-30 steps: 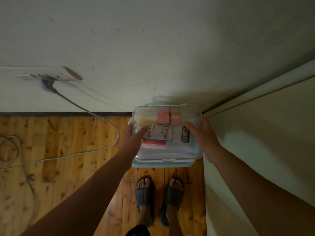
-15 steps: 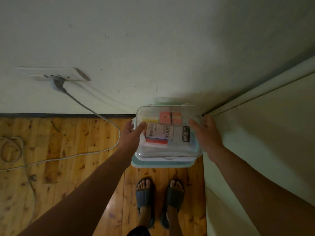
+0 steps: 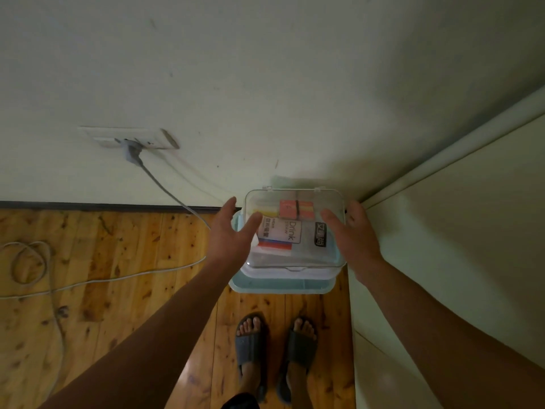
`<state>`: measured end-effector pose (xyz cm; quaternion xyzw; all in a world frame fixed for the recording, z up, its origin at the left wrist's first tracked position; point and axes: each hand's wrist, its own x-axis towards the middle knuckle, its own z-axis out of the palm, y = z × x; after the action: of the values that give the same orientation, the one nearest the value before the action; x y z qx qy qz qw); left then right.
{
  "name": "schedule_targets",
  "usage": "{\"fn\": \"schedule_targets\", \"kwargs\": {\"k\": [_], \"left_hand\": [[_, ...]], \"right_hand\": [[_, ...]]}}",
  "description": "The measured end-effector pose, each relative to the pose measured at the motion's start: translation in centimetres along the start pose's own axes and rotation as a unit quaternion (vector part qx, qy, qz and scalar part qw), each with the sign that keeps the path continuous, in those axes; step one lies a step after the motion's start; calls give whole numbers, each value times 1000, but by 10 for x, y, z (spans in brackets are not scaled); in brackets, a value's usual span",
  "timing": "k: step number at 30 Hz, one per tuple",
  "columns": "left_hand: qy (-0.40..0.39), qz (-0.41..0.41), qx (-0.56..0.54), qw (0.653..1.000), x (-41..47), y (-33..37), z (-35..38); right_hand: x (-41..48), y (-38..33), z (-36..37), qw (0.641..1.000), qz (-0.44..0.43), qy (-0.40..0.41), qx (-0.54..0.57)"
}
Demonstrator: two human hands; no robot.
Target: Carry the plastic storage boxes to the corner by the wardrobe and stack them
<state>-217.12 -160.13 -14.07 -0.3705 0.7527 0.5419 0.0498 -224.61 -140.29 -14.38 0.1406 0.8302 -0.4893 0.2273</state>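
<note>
A clear plastic storage box (image 3: 306,255) with packets inside sits on top of a pale blue box (image 3: 283,286) in the corner between the wall and the wardrobe (image 3: 460,231). My left hand (image 3: 233,234) hovers at the clear box's left side with fingers spread, holding nothing. My right hand (image 3: 354,237) hovers at its right side, fingers apart, also off the box.
A grey power cable (image 3: 165,187) runs from a wall socket (image 3: 132,138) down across the wooden floor (image 3: 103,261) to the left, with a coil at far left. My feet in dark slippers (image 3: 274,349) stand just in front of the stack.
Both hands have let go of the clear box and lifted away with fingers spread. The box now rests on the blue box.
</note>
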Motion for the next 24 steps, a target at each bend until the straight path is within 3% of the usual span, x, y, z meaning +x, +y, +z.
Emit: {"fn": "schedule_targets", "kwargs": {"k": [16, 21, 24], "left_hand": [[-12, 69, -42, 997, -56, 96, -63], [-42, 104, 2, 994, -72, 127, -88], [-57, 147, 88, 984, -82, 145, -103]], "right_hand": [[-84, -97, -22, 998, -68, 8, -14], [-112, -132, -31, 995, -94, 16, -18], [-127, -153, -36, 993, -110, 18, -35]]}}
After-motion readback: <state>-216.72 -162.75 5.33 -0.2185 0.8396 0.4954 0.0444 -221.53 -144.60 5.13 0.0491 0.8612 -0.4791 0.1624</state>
